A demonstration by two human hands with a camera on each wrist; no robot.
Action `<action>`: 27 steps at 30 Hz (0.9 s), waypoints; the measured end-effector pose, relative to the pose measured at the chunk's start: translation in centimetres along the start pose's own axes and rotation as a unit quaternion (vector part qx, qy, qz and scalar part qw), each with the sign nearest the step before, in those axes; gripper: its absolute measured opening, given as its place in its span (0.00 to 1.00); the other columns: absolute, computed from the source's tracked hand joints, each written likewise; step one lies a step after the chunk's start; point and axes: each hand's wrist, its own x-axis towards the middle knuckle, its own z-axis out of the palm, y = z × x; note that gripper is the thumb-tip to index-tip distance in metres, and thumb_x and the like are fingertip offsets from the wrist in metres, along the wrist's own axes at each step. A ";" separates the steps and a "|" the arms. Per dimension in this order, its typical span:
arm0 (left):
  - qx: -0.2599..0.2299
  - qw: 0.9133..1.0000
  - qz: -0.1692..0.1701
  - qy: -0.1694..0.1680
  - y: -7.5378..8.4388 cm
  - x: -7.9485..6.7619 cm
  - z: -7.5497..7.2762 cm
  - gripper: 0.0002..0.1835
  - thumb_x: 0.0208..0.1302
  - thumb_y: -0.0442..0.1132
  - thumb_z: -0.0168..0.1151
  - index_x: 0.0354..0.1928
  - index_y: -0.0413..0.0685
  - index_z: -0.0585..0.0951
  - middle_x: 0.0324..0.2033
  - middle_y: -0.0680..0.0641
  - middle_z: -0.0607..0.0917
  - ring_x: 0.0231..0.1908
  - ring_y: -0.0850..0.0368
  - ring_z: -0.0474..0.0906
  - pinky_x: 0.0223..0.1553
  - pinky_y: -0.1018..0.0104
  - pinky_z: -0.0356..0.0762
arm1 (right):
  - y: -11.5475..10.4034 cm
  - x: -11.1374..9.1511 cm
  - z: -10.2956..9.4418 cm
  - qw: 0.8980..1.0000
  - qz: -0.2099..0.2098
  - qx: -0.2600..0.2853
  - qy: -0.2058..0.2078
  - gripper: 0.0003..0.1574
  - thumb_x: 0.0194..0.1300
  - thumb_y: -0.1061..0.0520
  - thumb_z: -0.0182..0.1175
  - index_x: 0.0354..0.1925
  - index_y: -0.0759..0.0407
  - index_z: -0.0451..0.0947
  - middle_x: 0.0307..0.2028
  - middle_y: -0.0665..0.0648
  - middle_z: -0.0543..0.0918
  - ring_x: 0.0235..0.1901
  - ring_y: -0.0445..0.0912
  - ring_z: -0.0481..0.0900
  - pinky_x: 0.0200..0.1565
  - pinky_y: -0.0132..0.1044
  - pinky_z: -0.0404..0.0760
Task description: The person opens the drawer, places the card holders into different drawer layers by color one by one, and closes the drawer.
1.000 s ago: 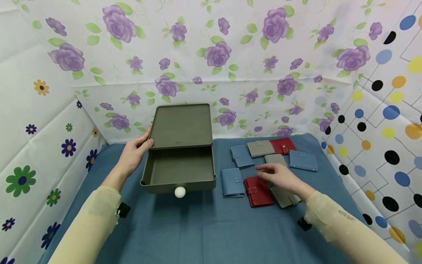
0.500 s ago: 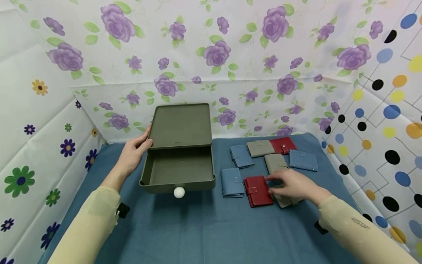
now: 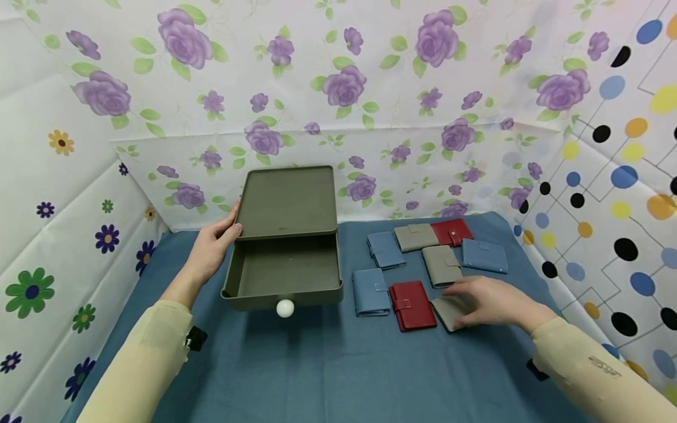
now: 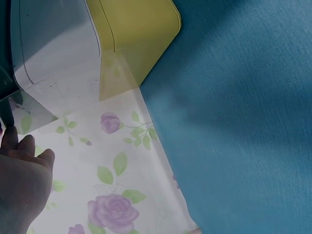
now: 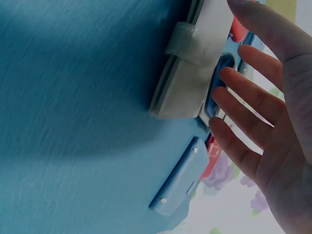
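Note:
In the head view an olive-green box (image 3: 288,200) stands left of centre, its drawer (image 3: 259,302) pulled out toward me and bare inside. A round white knob (image 3: 285,308) is on the drawer front. My left hand (image 3: 210,247) touches the box's left side, thumb at the top front corner. At the right, my right hand (image 3: 492,302) reaches over a grey wallet (image 3: 446,311), partly covering it. The right wrist view shows that hand's fingers (image 5: 243,124) loosely spread beside the strapped grey wallet (image 5: 187,87); whether any fingertip touches it, I cannot tell.
Left of the reached-over wallet lie a red wallet (image 3: 415,305) and a blue wallet (image 3: 371,292). Behind are another grey wallet (image 3: 441,265) and several more blue, grey and red ones. A blue cloth (image 3: 338,376) covers the table, with patterned sheets (image 3: 423,170) around it.
My right hand has moved right and toward me, from above the red wallet to the grey one, uncovering the grey wallet behind. The left hand stays at the box.

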 end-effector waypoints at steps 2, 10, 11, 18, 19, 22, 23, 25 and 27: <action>0.001 1.000 -0.001 0.000 0.0 0.0 0.0 0.33 0.87 0.52 0.50 0.85 0.53 0.56 0.84 0.53 0.53 0.83 0.46 0.47 0.79 0.41 0.52 | 0.2 -0.3 -0.1 1.000 -0.003 -0.002 -0.003 0.40 0.57 0.36 0.81 0.64 0.48 0.86 0.60 0.55 0.85 0.59 0.54 0.83 0.57 0.59 0.84; 0.001 1.000 0.002 0.002 0.1 0.0 0.0 0.33 0.87 0.51 0.50 0.85 0.51 0.56 0.84 0.52 0.53 0.83 0.46 0.47 0.80 0.44 0.52 | 0.8 -0.9 0.2 1.000 0.010 -0.015 -0.017 0.46 0.53 0.41 0.85 0.68 0.45 0.83 0.66 0.58 0.81 0.65 0.59 0.79 0.58 0.62 0.83; 0.002 1.000 0.003 0.002 0.1 0.0 0.0 0.33 0.87 0.50 0.50 0.85 0.51 0.56 0.84 0.52 0.53 0.83 0.46 0.47 0.80 0.44 0.52 | 0.9 -1.0 0.3 1.000 0.011 -0.019 -0.017 0.46 0.52 0.42 0.85 0.69 0.46 0.83 0.67 0.59 0.81 0.65 0.60 0.79 0.58 0.62 0.82; 0.002 1.000 0.001 0.000 0.1 0.0 0.0 0.33 0.87 0.51 0.50 0.85 0.53 0.56 0.84 0.52 0.53 0.83 0.46 0.48 0.80 0.45 0.52 | 1.2 -0.8 0.8 0.999 0.009 -0.049 -0.011 0.50 0.50 0.44 0.86 0.70 0.49 0.81 0.67 0.62 0.80 0.64 0.62 0.78 0.58 0.63 0.82; 0.002 1.000 0.002 -0.001 0.0 0.0 0.0 0.33 0.87 0.51 0.50 0.85 0.52 0.56 0.84 0.52 0.53 0.83 0.46 0.48 0.80 0.46 0.53 | 1.2 -0.8 0.8 0.998 0.009 -0.053 -0.010 0.51 0.50 0.44 0.86 0.70 0.50 0.81 0.67 0.62 0.80 0.64 0.62 0.79 0.58 0.63 0.82; 0.000 1.000 0.001 -0.001 0.0 0.0 0.0 0.33 0.87 0.51 0.50 0.85 0.51 0.55 0.84 0.52 0.53 0.83 0.47 0.47 0.80 0.47 0.52 | 1.0 -0.7 0.9 0.998 0.009 -0.064 -0.008 0.52 0.49 0.44 0.87 0.70 0.52 0.81 0.66 0.64 0.80 0.62 0.62 0.80 0.57 0.63 0.83; 0.000 1.000 0.000 -0.002 0.0 0.1 0.0 0.33 0.87 0.51 0.50 0.85 0.51 0.55 0.84 0.52 0.53 0.83 0.47 0.47 0.80 0.47 0.52 | 1.0 -0.6 1.0 0.998 0.010 -0.068 -0.007 0.52 0.49 0.44 0.87 0.70 0.52 0.81 0.66 0.64 0.80 0.61 0.61 0.80 0.56 0.62 0.84; -0.001 1.000 0.001 -0.002 0.1 0.0 0.0 0.33 0.87 0.50 0.50 0.85 0.51 0.55 0.84 0.52 0.53 0.83 0.46 0.47 0.80 0.46 0.52 | 0.9 -0.5 1.0 0.997 0.010 -0.075 -0.004 0.52 0.48 0.44 0.87 0.70 0.51 0.82 0.64 0.63 0.81 0.58 0.60 0.82 0.54 0.61 0.85; 0.000 1.000 0.000 -0.001 0.1 0.1 -0.1 0.33 0.87 0.50 0.50 0.85 0.51 0.56 0.84 0.52 0.53 0.83 0.47 0.47 0.80 0.46 0.52 | 0.8 -0.4 1.0 0.996 0.008 -0.083 0.000 0.51 0.47 0.44 0.88 0.69 0.51 0.83 0.62 0.62 0.81 0.54 0.56 0.82 0.51 0.59 0.86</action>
